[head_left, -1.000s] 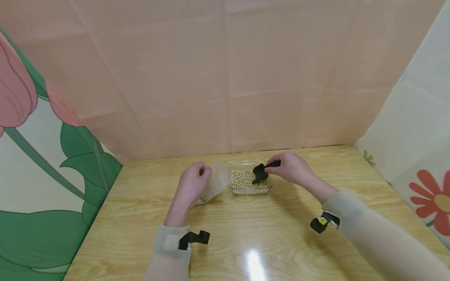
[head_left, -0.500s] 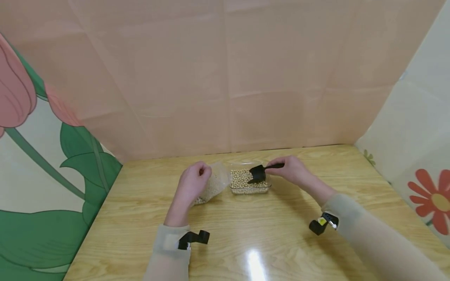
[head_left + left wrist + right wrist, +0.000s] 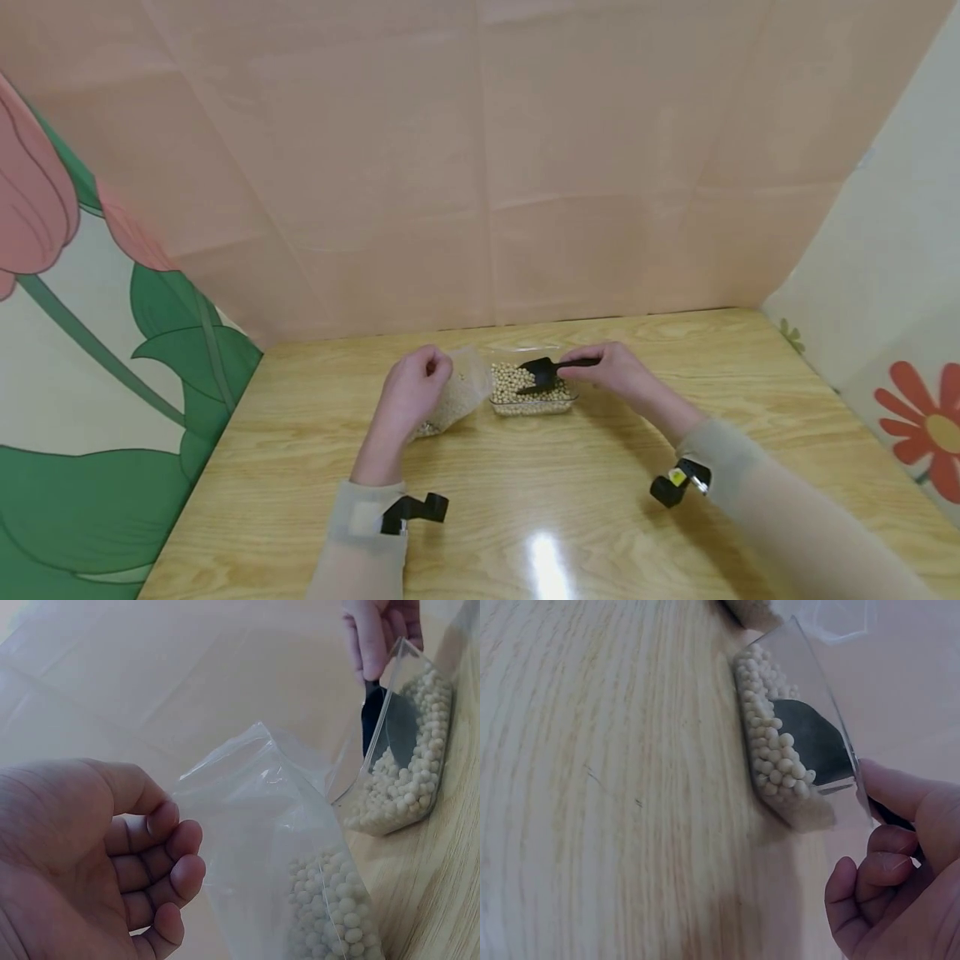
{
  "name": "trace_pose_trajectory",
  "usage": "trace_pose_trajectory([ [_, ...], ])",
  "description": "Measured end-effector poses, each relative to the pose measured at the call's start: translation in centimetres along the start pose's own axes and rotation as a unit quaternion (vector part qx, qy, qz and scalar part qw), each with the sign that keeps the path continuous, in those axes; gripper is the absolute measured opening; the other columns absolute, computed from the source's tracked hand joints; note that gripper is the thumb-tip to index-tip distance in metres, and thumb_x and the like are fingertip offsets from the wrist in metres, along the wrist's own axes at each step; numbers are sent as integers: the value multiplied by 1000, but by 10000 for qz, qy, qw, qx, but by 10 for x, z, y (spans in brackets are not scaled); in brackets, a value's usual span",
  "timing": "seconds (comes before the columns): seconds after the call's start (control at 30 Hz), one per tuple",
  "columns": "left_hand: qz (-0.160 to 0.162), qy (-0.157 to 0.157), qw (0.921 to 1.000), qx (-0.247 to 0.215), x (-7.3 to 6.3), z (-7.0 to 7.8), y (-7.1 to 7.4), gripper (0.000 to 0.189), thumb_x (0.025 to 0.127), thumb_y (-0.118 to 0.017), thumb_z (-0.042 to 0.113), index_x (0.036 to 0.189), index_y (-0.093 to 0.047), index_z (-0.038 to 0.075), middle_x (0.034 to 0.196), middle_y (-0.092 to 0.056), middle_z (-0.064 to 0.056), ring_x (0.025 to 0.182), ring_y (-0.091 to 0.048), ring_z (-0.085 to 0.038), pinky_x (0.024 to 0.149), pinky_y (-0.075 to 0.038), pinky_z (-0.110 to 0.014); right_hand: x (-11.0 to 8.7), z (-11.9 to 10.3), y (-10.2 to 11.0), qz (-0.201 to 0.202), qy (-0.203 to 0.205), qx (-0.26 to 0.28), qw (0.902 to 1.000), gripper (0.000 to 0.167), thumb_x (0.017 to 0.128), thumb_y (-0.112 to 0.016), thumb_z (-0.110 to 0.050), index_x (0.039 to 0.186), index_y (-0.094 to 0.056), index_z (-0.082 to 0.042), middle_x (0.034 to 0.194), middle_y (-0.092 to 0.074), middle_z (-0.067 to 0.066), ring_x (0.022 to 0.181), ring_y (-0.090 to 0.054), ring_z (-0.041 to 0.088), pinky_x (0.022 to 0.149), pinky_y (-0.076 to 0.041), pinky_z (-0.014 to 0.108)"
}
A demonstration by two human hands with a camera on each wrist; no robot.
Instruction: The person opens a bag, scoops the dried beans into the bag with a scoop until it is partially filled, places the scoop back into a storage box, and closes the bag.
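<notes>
My right hand (image 3: 618,371) pinches the handle of a small black scoop (image 3: 538,374). The scoop's blade lies inside a clear rectangular container (image 3: 821,671), dug partly into pale round pellets (image 3: 780,761) that look like dried beans. Left of the container, my left hand (image 3: 412,385) pinches the upper edge of a clear plastic bag (image 3: 255,795) between thumb and forefinger, its other fingers curled loosely. More pellets of the same kind (image 3: 330,907) fill the lower part of the bag. In the head view my left hand hides part of the bag.
Everything stands on a wood-grain table (image 3: 510,500), near its back edge. Behind rises a pinkish sheet-covered wall (image 3: 480,167). Flower-painted panels flank the table, a tulip (image 3: 33,175) at left and a red flower (image 3: 937,425) at right.
My right hand has moved slightly left and toward me, taking the scoop's blade further left through the pellets. The left hand and the bag have stayed still.
</notes>
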State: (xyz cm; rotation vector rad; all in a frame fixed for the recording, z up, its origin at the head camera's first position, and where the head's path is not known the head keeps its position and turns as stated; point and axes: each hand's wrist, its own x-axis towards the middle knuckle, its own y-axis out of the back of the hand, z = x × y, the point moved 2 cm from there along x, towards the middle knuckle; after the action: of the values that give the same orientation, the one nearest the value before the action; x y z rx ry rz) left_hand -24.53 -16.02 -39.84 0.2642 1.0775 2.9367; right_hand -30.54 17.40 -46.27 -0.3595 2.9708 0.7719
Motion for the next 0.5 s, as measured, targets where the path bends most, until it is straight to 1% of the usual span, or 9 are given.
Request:
trace_pose_trajectory([
  [0.07,-6,7,10000,3,0,0,0,21,112,-56,20,97,-69,12,82,-60,-4,69,-52,-20,67,-45,-38,1,1,-3,45,-31,46,10000,41,97,-88,-33,131,-81,-11,137,-73,16,86,-65,25,71,-55,37],
  [0.13,-18,15,10000,18,-1,1,0,21,112,-56,20,98,-69,11,82,-60,-4,69,-52,-20,66,-45,-38,1,3,-5,56,-31,98,9999,42,96,-89,-33,131,-81,-11,133,-74,15,83,-64,21,70,-54,35],
  [0.2,-17,20,10000,35,-1,0,0,21,112,-57,20,98,-70,11,83,-61,-4,69,-53,-20,67,-46,-38,1,5,-8,45,-41,130,9999,43,95,-90,-35,131,-81,-13,132,-75,13,81,-62,19,73,-53,35],
  [0.23,-22,24,10000,35,-2,0,1,21,112,-57,20,99,-70,11,83,-61,-4,69,-53,-20,67,-46,-38,1,5,-9,56,-57,112,9999,42,95,-90,-35,130,-82,-15,133,-75,12,83,-62,17,76,-53,35],
  [0.37,-19,23,10000,14,-2,0,1,21,111,-57,20,99,-70,11,83,-61,-4,70,-53,-21,67,-46,-38,0,5,-14,66,-28,21,10000,40,95,-89,-39,130,-83,-19,143,-70,13,84,-58,19,86,-49,40],
  [0.43,-8,25,10000,6,-2,0,2,21,111,-57,20,98,-70,11,83,-61,-4,71,-53,-21,67,-46,-38,0,4,-18,109,12,-72,9999,41,95,-88,-41,130,-83,-20,146,-69,12,87,-58,18,89,-48,40],
  [0.47,-8,26,10000,6,-2,0,1,21,111,-57,20,98,-70,11,83,-61,-4,71,-53,-21,67,-46,-38,0,4,-19,116,28,-63,9999,41,95,-88,-41,130,-83,-20,145,-70,13,85,-58,20,87,-48,40],
  [0.5,-1,27,10000,8,-2,0,2,21,111,-57,20,97,-70,11,83,-61,-4,71,-53,-21,67,-46,-38,1,3,-21,113,69,-92,9999,42,96,-88,-41,131,-82,-19,143,-71,12,86,-60,19,87,-49,40],
])
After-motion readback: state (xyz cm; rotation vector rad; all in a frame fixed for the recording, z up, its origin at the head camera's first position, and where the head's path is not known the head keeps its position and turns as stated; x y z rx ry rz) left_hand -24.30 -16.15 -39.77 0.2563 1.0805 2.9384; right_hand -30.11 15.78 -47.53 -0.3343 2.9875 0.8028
